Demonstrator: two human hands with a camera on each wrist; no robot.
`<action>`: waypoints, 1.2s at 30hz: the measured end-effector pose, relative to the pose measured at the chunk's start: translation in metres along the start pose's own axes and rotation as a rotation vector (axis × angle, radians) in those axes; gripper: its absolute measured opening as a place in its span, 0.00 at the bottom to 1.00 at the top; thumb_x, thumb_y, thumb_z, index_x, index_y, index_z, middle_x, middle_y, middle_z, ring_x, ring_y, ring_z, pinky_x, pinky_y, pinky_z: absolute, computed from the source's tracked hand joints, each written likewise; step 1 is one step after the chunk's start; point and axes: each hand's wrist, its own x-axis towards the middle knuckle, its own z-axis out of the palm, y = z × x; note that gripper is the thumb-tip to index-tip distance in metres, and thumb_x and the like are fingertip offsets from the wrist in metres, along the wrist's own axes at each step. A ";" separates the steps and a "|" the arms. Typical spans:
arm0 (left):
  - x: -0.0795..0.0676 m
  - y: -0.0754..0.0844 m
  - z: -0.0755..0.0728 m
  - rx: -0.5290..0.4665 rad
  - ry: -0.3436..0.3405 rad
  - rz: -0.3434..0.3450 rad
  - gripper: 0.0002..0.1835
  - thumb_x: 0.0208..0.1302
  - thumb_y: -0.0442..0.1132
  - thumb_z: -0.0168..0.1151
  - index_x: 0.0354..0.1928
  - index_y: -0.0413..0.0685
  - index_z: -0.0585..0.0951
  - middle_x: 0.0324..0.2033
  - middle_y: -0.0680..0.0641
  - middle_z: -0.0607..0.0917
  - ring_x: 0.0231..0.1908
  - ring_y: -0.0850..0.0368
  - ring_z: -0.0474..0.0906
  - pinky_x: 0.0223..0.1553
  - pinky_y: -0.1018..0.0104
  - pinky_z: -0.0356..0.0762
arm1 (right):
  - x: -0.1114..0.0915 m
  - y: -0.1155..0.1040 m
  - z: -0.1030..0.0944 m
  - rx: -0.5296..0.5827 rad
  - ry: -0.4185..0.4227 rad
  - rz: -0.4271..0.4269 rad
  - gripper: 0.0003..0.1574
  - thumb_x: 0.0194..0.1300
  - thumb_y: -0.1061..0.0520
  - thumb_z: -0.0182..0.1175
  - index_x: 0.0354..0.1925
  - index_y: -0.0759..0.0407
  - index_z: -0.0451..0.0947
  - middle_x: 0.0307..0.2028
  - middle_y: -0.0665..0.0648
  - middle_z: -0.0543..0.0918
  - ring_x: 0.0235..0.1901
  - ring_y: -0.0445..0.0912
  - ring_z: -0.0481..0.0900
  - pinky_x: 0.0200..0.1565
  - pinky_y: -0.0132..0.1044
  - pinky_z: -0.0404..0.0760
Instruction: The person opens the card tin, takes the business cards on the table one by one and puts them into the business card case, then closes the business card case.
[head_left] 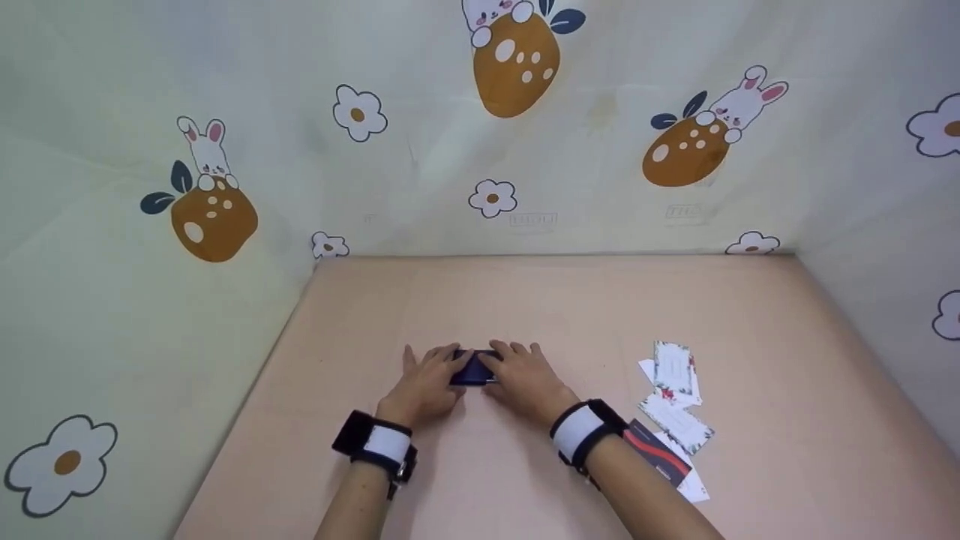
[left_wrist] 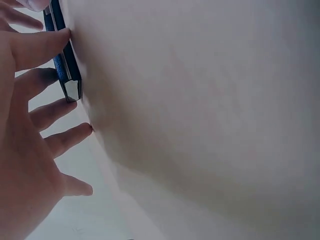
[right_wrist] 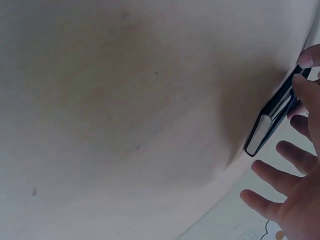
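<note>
A small, flat dark blue card case (head_left: 472,373) lies on the table in front of me, between my two hands. My left hand (head_left: 424,384) holds its left end, thumb along the near edge and fingers at the far side. At the right end, my right hand (head_left: 531,381) grips it the same way. In the left wrist view the case (left_wrist: 65,62) shows a pale metallic end, with the outer fingers spread beyond it. The right wrist view shows the other silvery end of the case (right_wrist: 261,131) and a light seam along its side.
To the right lie several loose cards: a white floral card (head_left: 675,367), another floral card (head_left: 677,422) and a dark card with a red stripe (head_left: 654,448) over a white one (head_left: 696,486). My right forearm passes close by them. Patterned cloth walls (head_left: 420,165) surround the table (head_left: 570,300).
</note>
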 end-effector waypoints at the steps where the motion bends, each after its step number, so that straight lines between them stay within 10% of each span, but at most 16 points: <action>1: 0.000 -0.001 0.000 -0.001 -0.010 -0.005 0.32 0.67 0.43 0.57 0.74 0.55 0.67 0.75 0.43 0.66 0.75 0.43 0.60 0.71 0.22 0.39 | 0.000 0.001 0.001 0.000 0.001 0.005 0.33 0.71 0.42 0.58 0.69 0.52 0.72 0.68 0.62 0.73 0.64 0.60 0.75 0.64 0.63 0.74; 18: -0.003 -0.001 -0.008 -0.083 -0.104 -0.029 0.32 0.70 0.36 0.53 0.75 0.56 0.64 0.76 0.44 0.62 0.77 0.43 0.55 0.70 0.20 0.37 | 0.006 -0.008 0.012 -0.248 0.092 -0.065 0.31 0.70 0.40 0.58 0.59 0.59 0.80 0.52 0.61 0.85 0.50 0.52 0.85 0.54 0.49 0.82; 36: -0.002 -0.002 -0.005 -0.075 -0.057 -0.023 0.31 0.72 0.36 0.54 0.75 0.56 0.65 0.76 0.44 0.63 0.77 0.42 0.56 0.69 0.20 0.39 | 0.006 -0.009 0.011 -0.374 0.088 -0.147 0.28 0.73 0.47 0.54 0.63 0.62 0.78 0.57 0.65 0.83 0.53 0.55 0.85 0.55 0.49 0.83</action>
